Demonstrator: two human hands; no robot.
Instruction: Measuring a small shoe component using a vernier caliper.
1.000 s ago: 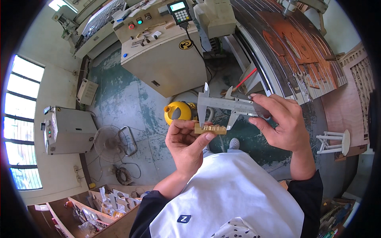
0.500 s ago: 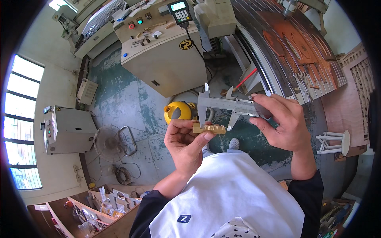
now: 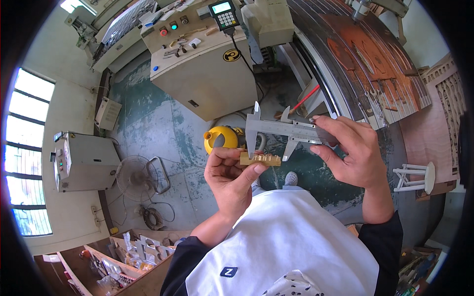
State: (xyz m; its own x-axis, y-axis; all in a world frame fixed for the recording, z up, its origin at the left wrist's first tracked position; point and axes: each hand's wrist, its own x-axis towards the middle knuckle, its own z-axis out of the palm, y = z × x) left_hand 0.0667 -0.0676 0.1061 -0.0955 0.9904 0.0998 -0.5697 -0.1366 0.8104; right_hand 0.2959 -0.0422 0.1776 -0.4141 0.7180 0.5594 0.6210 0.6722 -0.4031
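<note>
My left hand (image 3: 229, 180) pinches a small brass-coloured block (image 3: 260, 159) between thumb and fingers. Notches or ridges run along the block's upper edge. My right hand (image 3: 353, 153) is closed on the body of a metal vernier caliper (image 3: 291, 130). The caliper lies almost level, its jaws parted. Its long left jaw reaches down to the block's top, beside my left fingertips; the other jaw's tip is by the block's right end. Whether either jaw touches the metal I cannot tell.
A yellow round machine (image 3: 221, 138) stands on the floor beyond my hands. Behind it is a grey control cabinet (image 3: 207, 84) with buttons and a keypad. A slatted machine bed (image 3: 345, 93) fills the far right. At left stands a fan (image 3: 136, 177); a parts drawer (image 3: 148, 276) lies lower left.
The caliper has shifted up very slightly over the block. Both hands keep the same hold.
</note>
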